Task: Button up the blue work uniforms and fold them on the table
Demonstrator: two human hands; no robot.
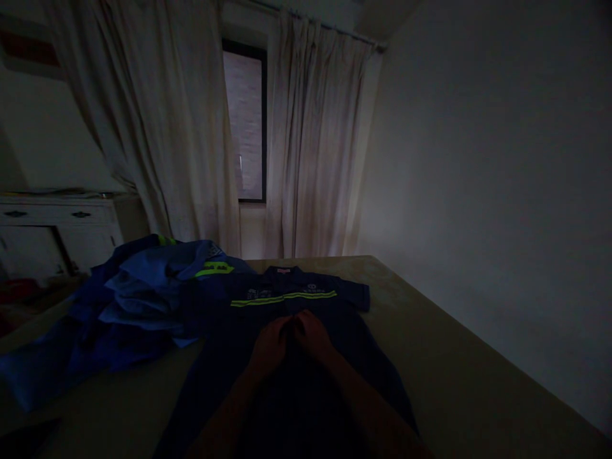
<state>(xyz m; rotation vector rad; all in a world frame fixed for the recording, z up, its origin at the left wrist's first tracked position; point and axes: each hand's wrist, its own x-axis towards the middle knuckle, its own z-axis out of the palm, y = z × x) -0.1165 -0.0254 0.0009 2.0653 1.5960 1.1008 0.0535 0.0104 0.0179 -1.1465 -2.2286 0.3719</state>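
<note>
A dark navy short-sleeved work shirt (344, 319) lies spread out in front of me, its collar at the far end. A yellow-green stripe runs across its chest, below small pale markings. My left hand (271, 338) and my right hand (310, 331) meet at the shirt's middle, just under the stripe. The fingers of both are bent and pinched on the front of the shirt, close together. Dim light hides exactly which bit of cloth or fastening lies between the fingertips.
On the left is a heap of blue clothes (148, 287) with yellow-green strips, touching the shirt's left side. The pale bed-like surface (459, 370) runs along a white wall (502, 191). Curtains (315, 140), a window (246, 127) and a white cabinet (90, 229) stand behind.
</note>
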